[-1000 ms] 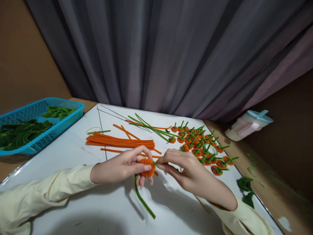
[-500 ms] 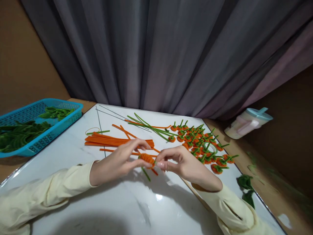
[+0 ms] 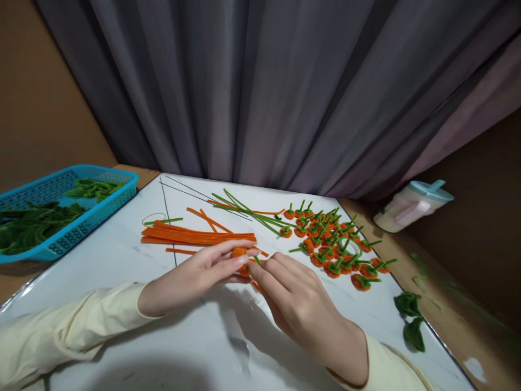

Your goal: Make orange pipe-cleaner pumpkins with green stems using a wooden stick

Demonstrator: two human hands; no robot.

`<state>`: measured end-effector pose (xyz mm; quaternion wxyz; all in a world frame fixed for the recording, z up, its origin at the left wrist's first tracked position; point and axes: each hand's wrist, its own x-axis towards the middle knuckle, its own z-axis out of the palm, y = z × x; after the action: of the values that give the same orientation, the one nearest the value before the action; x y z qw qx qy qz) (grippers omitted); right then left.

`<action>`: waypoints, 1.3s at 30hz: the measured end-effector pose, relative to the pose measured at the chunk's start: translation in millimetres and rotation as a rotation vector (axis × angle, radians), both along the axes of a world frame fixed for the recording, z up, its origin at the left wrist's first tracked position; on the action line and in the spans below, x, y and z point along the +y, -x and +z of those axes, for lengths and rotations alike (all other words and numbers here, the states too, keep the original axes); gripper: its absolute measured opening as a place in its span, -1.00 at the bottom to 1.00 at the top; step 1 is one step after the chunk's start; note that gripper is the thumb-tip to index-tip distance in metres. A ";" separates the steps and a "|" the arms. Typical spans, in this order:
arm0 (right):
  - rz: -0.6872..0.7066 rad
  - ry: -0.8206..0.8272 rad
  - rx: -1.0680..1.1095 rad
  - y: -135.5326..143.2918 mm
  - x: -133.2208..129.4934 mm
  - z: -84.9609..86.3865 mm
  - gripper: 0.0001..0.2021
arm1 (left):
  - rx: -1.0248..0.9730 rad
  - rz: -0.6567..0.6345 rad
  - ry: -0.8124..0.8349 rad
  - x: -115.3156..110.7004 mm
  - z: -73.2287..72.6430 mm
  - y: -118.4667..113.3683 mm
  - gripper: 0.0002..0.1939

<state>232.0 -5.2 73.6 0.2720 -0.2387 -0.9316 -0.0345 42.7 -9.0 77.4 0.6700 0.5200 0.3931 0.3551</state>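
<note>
My left hand [image 3: 199,274] is closed on a small ribbed pumpkin [image 3: 239,252] made of orange pipe cleaner, held between thumb and fingers just above the white table. Only part of the pumpkin shows; the fingers cover the rest. My right hand [image 3: 305,309] comes in from the right, back of the hand up, its thumb and fingertips pinched at the pumpkin's right side. A bit of green pipe cleaner [image 3: 256,260] shows at those fingertips. Beyond my left hand lies a bundle of orange pipe cleaners [image 3: 191,235].
Many finished orange pumpkins with green stems [image 3: 334,269] crowd the right side, around a roll of tape [image 3: 350,247]. Loose green pipe cleaners [image 3: 252,209] lie behind. A blue basket [image 3: 61,247] holds green pieces at left. A lidded cup [image 3: 407,206] and green leaves [image 3: 413,332] are at right.
My right hand has rolled over so its back faces up, and its wrist has dropped lower. The pumpkin has turned in my left hand and is more covered by the fingers.
</note>
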 end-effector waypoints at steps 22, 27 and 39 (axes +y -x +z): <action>0.110 0.337 0.213 -3.4 7.1 5.5 -0.86 | 0.269 -0.276 -0.341 -2.1 -7.8 14.9 -0.50; 0.098 0.433 0.236 -2.3 10.8 8.5 -0.88 | 0.232 -0.297 -0.324 0.1 -3.6 12.3 -0.51; 0.002 0.428 0.251 3.5 6.9 1.3 -0.88 | 0.330 -0.270 -0.276 -4.8 -7.0 7.3 -0.48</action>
<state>228.5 1.6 74.9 0.3289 -0.2922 -0.8769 0.1939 35.4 -13.8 70.4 0.5608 0.7051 0.3722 0.2230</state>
